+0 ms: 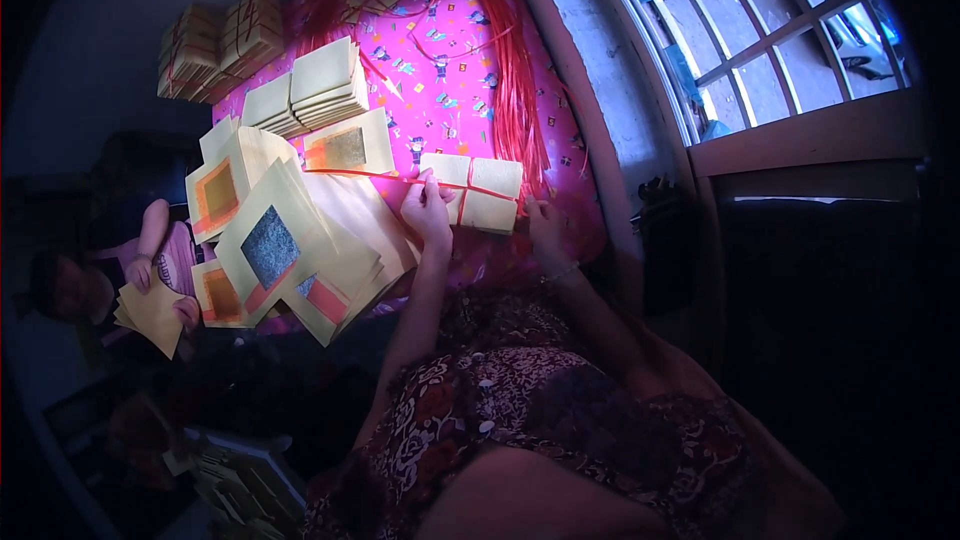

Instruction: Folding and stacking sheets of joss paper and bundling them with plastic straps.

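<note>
Pink printed cloth (pixel 455 70) covers the work surface; a long hank of red strands (pixel 508 105) arcs over its far side and hangs down its right, ends dropping just beside the right hand (pixel 546 232). Big overlapping pile of loose cream sheets (pixel 345 225) with dark and orange panels takes up the left, close to the left forearm, so room on that side is tight. A co-worker (pixel 180 250) sits beyond it, both hands on a few cream sheets (pixel 150 312). Barred window (pixel 760 50) upper right. Counts: 1 cream bundle (pixel 494 208) at the hands, 2 red-tied bundles (pixel 192 52) at the back left, 2 stacks (pixel 328 85) without visible ties in front of those, 1 co-worker; can't count the loose sheets or strands. The bundle at the hands lies flat near the cloth's near right part, red bands crossing on top. Both forearms come up from below, hands either side of it: left hand (pixel 430 214) at its left end, fingers up, thumb and fingertips closed on a red strip (pixel 365 175) that runs out left over the loose sheets. Right hand is at the right end, fingers bent toward the bundle, in shadow; can't tell how far closed or whether it has hold of a strand.
</note>
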The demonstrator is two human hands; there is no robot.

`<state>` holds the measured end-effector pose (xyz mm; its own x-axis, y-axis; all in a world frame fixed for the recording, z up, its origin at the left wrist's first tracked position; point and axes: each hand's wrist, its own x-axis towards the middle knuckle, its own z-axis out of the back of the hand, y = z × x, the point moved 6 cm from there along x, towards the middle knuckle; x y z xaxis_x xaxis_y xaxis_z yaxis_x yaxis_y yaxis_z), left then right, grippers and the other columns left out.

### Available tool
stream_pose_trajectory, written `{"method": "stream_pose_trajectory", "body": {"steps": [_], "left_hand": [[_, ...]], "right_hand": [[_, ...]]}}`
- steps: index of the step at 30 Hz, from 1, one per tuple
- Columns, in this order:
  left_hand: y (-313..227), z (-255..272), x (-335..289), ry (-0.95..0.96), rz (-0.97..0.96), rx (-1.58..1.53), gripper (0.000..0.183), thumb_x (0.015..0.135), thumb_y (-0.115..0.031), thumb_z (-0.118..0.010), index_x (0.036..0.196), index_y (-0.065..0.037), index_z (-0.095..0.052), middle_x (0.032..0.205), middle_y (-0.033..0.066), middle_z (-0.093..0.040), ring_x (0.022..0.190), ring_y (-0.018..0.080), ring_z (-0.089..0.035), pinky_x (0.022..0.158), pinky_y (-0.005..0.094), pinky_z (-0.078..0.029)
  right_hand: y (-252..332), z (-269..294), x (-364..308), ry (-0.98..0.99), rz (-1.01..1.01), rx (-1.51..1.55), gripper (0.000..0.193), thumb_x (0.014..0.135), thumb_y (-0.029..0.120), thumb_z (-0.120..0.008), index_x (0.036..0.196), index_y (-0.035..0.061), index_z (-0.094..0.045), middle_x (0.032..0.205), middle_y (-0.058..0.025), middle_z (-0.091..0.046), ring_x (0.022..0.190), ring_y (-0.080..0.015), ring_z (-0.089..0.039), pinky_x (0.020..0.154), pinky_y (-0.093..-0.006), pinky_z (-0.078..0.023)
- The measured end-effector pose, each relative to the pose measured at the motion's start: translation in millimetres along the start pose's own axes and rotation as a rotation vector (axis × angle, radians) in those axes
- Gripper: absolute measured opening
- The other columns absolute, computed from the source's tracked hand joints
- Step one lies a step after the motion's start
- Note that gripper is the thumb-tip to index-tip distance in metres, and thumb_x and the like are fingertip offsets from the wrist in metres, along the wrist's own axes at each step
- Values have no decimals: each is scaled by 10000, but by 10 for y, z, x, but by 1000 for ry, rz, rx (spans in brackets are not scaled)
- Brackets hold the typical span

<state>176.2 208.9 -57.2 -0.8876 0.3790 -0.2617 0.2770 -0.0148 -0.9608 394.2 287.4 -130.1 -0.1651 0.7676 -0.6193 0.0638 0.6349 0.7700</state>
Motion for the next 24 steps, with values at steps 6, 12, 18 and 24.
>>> {"method": "stream_pose_trajectory", "body": {"steps": [6, 12, 18, 24], "left_hand": [[-282, -16, -53, -9, -322, 576, 204, 965, -75, -539, 1061, 21, -691, 740, 75, -650, 650, 142, -628, 578, 276, -505], [-402, 8, -194, -115, -732, 851, 208, 953, -85, -565, 1092, -26, -708, 854, 110, -672, 758, 169, -625, 671, 294, -494], [-75, 180, 42, -52, -144, 308, 320, 1006, -112, -492, 1219, 108, -586, 1221, 177, -638, 1144, 204, -603, 968, 281, -467], [116, 336, 221, -128, 72, 99, 320, 997, -122, -513, 1214, 99, -593, 1214, 173, -635, 1121, 200, -609, 966, 283, -473]], "right_hand": [[44, 12, 5, -25, -84, 9, 263, 989, 273, -569, 878, 36, -593, 733, -16, -610, 595, -96, -574, 533, -272, -484], [36, 85, 90, -3, -15, -209, 291, 990, 278, -551, 851, 26, -592, 722, -16, -603, 645, -96, -542, 597, -294, -456], [-256, 182, 352, -4, -44, -205, 266, 987, 266, -542, 856, 41, -597, 739, -23, -612, 663, -114, -562, 606, -302, -471], [-223, 44, 334, 107, -152, -83, 237, 993, 252, -534, 880, 52, -593, 792, -45, -640, 655, -145, -617, 622, -302, -524]]}}
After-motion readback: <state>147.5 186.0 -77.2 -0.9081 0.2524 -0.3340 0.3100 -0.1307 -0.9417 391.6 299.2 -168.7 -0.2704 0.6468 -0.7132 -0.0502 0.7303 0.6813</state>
